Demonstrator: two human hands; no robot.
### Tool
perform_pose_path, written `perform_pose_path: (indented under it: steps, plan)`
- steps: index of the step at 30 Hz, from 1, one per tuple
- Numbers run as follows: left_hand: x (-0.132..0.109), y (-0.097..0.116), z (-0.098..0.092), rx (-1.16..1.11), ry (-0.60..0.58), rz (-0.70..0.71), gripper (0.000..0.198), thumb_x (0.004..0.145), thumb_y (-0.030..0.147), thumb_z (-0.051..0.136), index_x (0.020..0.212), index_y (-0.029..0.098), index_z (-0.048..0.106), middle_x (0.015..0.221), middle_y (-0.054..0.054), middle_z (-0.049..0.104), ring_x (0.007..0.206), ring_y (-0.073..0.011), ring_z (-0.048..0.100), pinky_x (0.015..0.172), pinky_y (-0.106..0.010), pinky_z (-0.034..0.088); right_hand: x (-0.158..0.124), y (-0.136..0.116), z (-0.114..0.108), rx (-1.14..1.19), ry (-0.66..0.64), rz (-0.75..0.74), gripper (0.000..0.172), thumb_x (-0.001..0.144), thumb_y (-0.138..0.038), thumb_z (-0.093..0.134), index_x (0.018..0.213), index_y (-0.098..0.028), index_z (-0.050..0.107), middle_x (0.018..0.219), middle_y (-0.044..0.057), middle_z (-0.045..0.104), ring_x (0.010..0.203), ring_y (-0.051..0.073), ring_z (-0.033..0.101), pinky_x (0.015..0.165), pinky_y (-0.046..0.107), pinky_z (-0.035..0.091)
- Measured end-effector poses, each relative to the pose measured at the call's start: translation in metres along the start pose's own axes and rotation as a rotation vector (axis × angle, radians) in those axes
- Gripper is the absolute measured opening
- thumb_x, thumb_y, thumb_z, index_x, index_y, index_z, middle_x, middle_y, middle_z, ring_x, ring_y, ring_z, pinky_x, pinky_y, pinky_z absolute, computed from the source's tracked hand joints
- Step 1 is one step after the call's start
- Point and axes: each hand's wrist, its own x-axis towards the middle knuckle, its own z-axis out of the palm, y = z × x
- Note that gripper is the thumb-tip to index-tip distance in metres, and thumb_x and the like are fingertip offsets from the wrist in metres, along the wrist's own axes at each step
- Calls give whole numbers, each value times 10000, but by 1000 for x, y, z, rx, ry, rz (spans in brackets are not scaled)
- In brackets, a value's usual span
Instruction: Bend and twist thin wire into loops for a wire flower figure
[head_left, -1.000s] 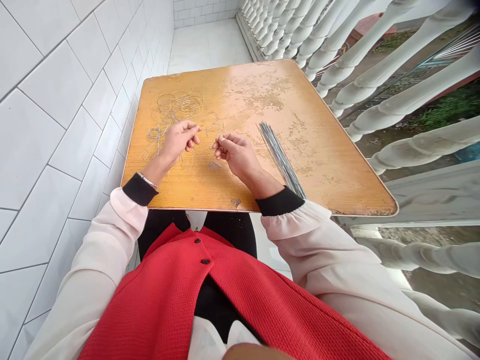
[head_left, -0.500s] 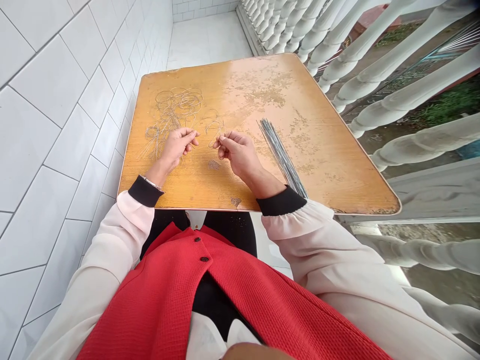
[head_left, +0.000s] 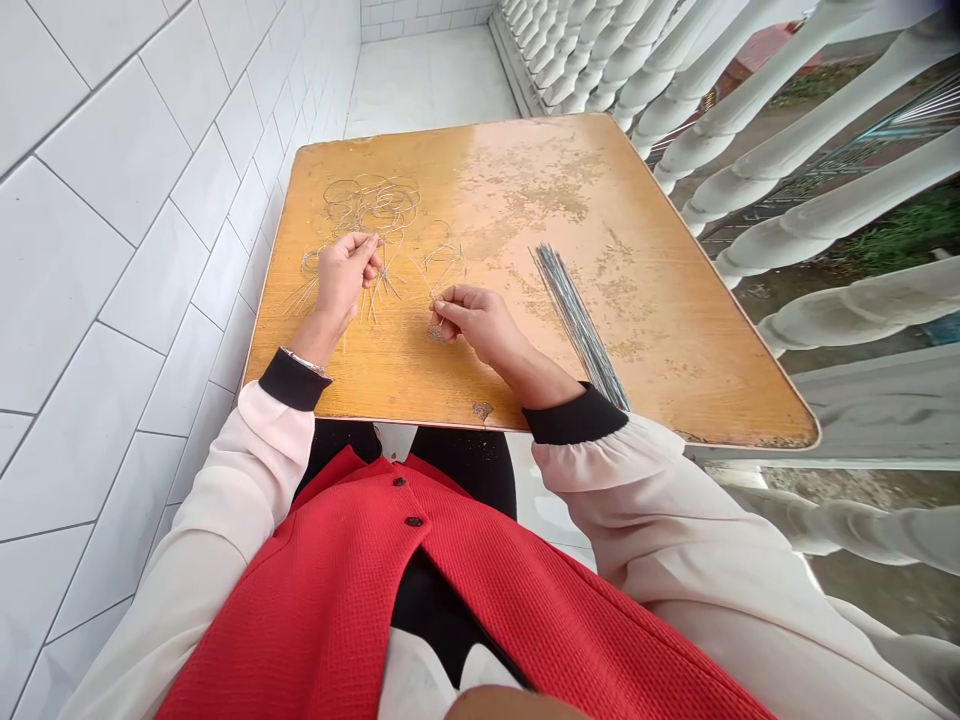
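Observation:
My left hand [head_left: 346,275] is closed in a pinch at the left side of the table, thumb and forefinger together on what looks like a thin wire. Lower and to the right, my right hand [head_left: 472,318] pinches a thin bent wire [head_left: 445,258], whose loop rises above the fingertips. Fine strands show faintly between the two hands; where each one ends is hard to see. Behind and beneath my left hand lie several looped wires [head_left: 375,203], with straight ends fanned toward me. A bundle of straight grey wires [head_left: 581,325] lies right of my right hand.
The worn wooden table [head_left: 675,340] has peeling patches and rounded corners. A white tiled wall [head_left: 142,200] runs close along the left. White balusters [head_left: 825,225] line the right side, and a pale floor [head_left: 435,85] lies beyond the table.
My left hand has moved up and slightly left, away from my right hand, which has dropped slightly lower. Both stay pinched. The view has shifted a little, while the wire bundle rests in place.

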Motion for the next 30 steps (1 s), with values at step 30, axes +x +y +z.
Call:
perform_pose_path:
  steps: [30]
  plan:
    - [-22, -4, 18, 69, -231, 1, 125, 958, 202, 651, 843, 154, 644, 625, 68, 586, 469, 3, 496, 491, -140, 363, 0, -1, 3, 108, 23, -111, 208, 951, -338, 714, 849, -170, 646, 522, -36, 610, 362, 58, 477, 375, 164, 372]
